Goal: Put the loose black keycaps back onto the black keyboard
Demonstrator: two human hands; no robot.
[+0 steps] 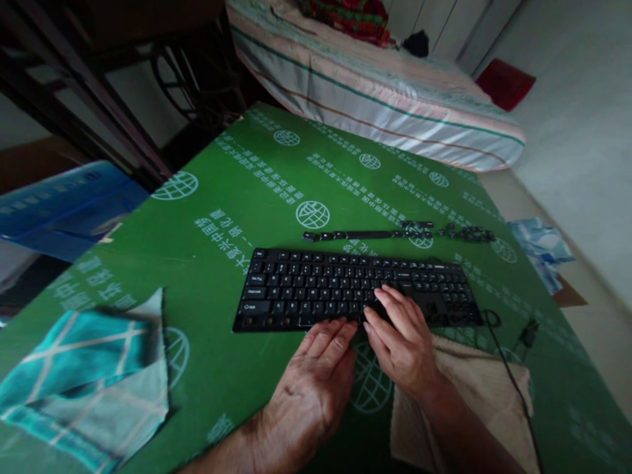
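Note:
A black keyboard (pixel 316 289) lies on the green table, angled slightly. Bare key sockets show along its bottom row at the left and near the arrow keys. My left hand (pixel 320 382) rests at the keyboard's front edge with its fingers stretched out together, their tips on the bottom row. To its right, my right hand (pixel 402 345) has its fingers apart, touching keys at the lower middle of the board. Whether a small keycap sits under the fingertips is hidden. Behind the keyboard, a loose space bar (pixel 368 234) lies in line with several loose keycaps (pixel 471 233).
A teal checked cloth (pixel 93 362) lies at the left of the green table (pixel 217 263). Under my right forearm is a beige cloth (pixel 474 388), crossed by the keyboard cable (pixel 513 375) with its plug (pixel 530 332). A bed (pixel 385 99) stands behind the table.

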